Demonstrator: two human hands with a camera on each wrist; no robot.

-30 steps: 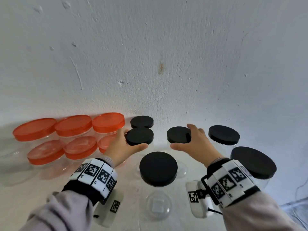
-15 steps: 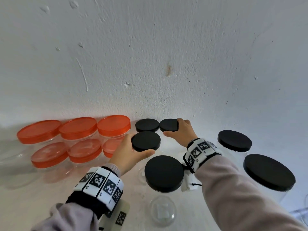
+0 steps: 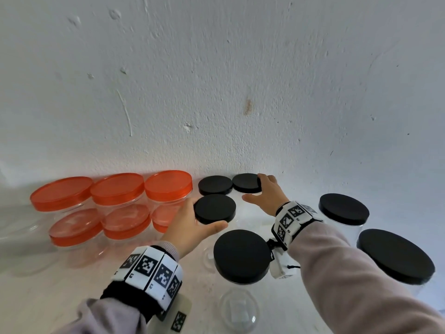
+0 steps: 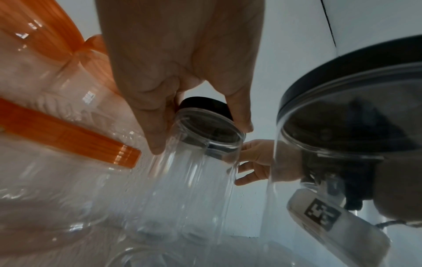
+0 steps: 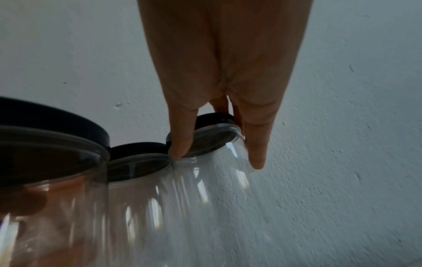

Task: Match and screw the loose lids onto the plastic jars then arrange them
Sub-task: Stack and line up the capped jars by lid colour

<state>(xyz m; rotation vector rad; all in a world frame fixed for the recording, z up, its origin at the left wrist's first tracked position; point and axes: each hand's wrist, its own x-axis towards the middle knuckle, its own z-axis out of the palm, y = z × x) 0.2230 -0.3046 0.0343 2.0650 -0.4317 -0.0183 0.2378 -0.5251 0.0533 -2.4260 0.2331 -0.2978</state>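
Observation:
My left hand (image 3: 192, 227) grips a small clear jar with a black lid (image 3: 214, 209) by the lid rim, thumb in front, fingers on its left; the left wrist view shows the same jar (image 4: 205, 144) between thumb and fingers. My right hand (image 3: 265, 194) holds another small black-lidded jar (image 3: 246, 182) against the back wall, right beside a third small black-lidded jar (image 3: 215, 185). In the right wrist view, fingers (image 5: 182, 140) straddle that jar's lid (image 5: 212, 119). All jars in view wear lids.
Several orange-lidded jars (image 3: 118, 191) stand stacked in two layers at the back left. A wider black-lidded jar (image 3: 242, 255) stands in front of my hands. Two more black-lidded jars (image 3: 343, 208) (image 3: 396, 255) are at the right. The white wall (image 3: 216, 92) closes the back.
My right hand carried its small jar from the middle to the back wall, beside the rear black-lidded jar. My left hand and its jar have stayed about where they were.

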